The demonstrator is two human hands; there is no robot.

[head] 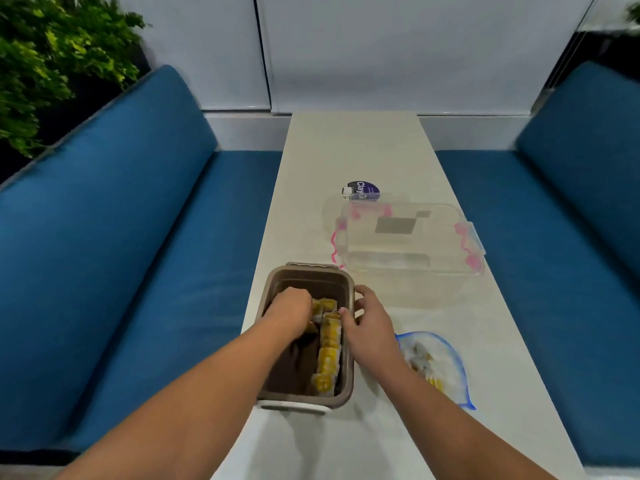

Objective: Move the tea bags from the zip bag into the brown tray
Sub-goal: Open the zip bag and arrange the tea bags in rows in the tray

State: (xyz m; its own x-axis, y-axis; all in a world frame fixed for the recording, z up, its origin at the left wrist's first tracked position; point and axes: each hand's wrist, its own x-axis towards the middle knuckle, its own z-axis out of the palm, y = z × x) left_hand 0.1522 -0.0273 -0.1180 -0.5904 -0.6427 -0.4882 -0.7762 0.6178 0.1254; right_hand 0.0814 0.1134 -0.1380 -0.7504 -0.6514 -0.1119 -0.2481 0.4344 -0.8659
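The brown tray (273, 289) stands at the table's near left edge. A row of yellow tea bags (329, 355) stands along its right inner wall. My left hand (292, 308) is inside the tray, fingers curled on tea bags at the far end of the row. My right hand (367, 318) grips the tray's right rim, thumb inside against the tea bags. The clear zip bag (446, 362) with a blue edge lies flat to the right of the tray, partly under my right forearm, with a few tea bags inside.
A clear plastic box (408, 244) with pink and blue clips sits beyond the tray. Behind it lies a dark purple round lid (362, 190). The narrow white table (346, 157) runs between two blue benches (138, 237). A green plant (52, 64) is at far left.
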